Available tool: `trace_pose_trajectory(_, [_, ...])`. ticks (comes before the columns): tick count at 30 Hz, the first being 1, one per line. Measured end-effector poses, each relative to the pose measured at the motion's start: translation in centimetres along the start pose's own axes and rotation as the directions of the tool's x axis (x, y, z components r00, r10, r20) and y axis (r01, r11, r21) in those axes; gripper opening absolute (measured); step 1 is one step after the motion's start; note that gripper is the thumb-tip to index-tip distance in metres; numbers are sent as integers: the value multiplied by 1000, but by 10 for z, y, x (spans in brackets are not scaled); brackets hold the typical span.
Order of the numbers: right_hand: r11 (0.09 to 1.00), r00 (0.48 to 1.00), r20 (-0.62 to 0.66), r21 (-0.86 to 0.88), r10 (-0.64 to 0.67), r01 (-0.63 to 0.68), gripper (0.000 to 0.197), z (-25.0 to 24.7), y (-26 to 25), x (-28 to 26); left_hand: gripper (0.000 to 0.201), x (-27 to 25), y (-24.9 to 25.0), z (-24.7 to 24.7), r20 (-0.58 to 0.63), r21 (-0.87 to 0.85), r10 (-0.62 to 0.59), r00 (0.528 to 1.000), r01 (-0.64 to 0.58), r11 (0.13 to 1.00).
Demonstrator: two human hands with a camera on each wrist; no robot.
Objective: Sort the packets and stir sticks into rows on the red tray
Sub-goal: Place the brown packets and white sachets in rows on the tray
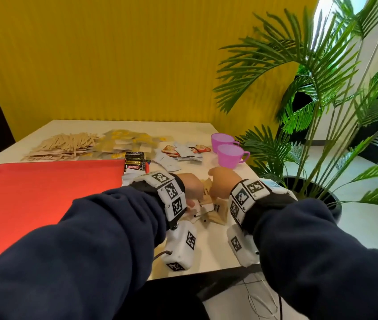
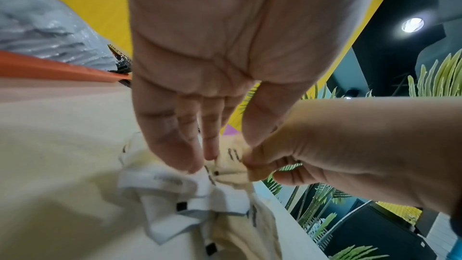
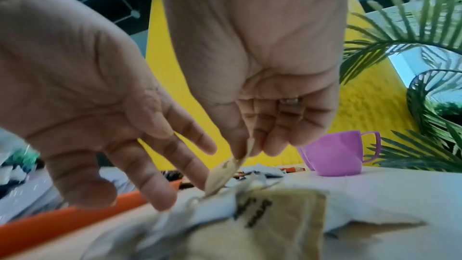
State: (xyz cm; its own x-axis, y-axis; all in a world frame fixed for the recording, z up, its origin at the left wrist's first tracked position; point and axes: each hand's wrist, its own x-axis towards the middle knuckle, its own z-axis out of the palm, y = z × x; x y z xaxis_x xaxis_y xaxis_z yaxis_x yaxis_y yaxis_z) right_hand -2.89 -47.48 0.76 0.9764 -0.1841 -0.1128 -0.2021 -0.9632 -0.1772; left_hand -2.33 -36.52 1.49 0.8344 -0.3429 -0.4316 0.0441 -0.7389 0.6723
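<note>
The red tray (image 1: pixel 33 192) lies at the left with nothing on it. To its right, near the table's front edge, is a heap of tan and white packets (image 1: pixel 211 209). Both hands are over the heap. My right hand (image 3: pixel 250 151) pinches a tan packet (image 3: pixel 225 173) between thumb and fingers and tilts it up. My left hand (image 2: pixel 200 157) reaches down with straight fingers whose tips touch the white packets (image 2: pixel 175 185) beside it. Wooden stir sticks (image 1: pixel 65 144) are piled at the back left.
Yellow-printed clear packets (image 1: pixel 125 142) lie behind the tray, and black packets (image 1: pixel 135 160) sit at its right edge. White and red packets (image 1: pixel 183 151) are scattered beside two purple cups (image 1: pixel 229 154). A potted palm (image 1: pixel 322 88) stands close to the table's right side.
</note>
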Motion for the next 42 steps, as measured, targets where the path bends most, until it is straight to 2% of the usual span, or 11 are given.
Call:
trace_pose_trajectory(2, [998, 999, -50, 68, 6, -3, 41, -8, 3, -4, 47, 0, -2, 0, 26, -202, -19, 999, 23, 979])
trace_pose_trajectory(7, [911, 996, -56, 402, -72, 88, 13, -24, 15, -7, 71, 2, 0, -13, -38, -250, 50, 998, -58, 966])
trace_pose_trajectory(11, [799, 990, 9, 591, -141, 109, 10, -35, 21, -12, 13, -1, 2, -20, 1, -313, 155, 988, -147, 938])
trace_pose_trajectory(13, [842, 993, 66, 537, -101, 50, 8, -35, 24, -13, 12, 0, 0, -21, -37, -348, 186, 982, -187, 919])
trace_pose_trajectory(16, [977, 978, 207, 205, 9, -53, 10, -30, 30, -12, 9, 5, -6, -18, -100, -429, 184, 978, -209, 879])
trace_pose_trajectory(19, [994, 934, 339, -33, 110, -105, 26, -19, 27, -8, 11, 9, -16, -17, -126, -481, 179, 976, -218, 849])
trace_pose_trajectory(23, [985, 925, 338, -82, 174, -155, 34, -11, 20, 3, 12, 12, -18, -23, -122, -575, 165, 979, -205, 792])
trace_pose_trajectory(27, [973, 891, 416, 55, 183, -225, 20, -19, 16, 4, 35, 11, -17, -23, -101, -642, 143, 985, -174, 747])
trace_pose_trajectory(33, [971, 971, 237, 223, 34, -89, 15, -56, 20, -4, 42, 4, -23, -24, -72, -711, 168, 983, -169, 682])
trace_pose_trajectory(37, [796, 991, 69, 602, -119, 54, 21, -77, 13, -14, 39, 5, -26, -30, -113, -736, 128, 985, -170, 655])
trace_pose_trajectory(42, [824, 985, -11, 547, -170, 148, 19, -62, -9, -2, 22, -2, -19, -27, 18, -857, 211, 977, -94, 506])
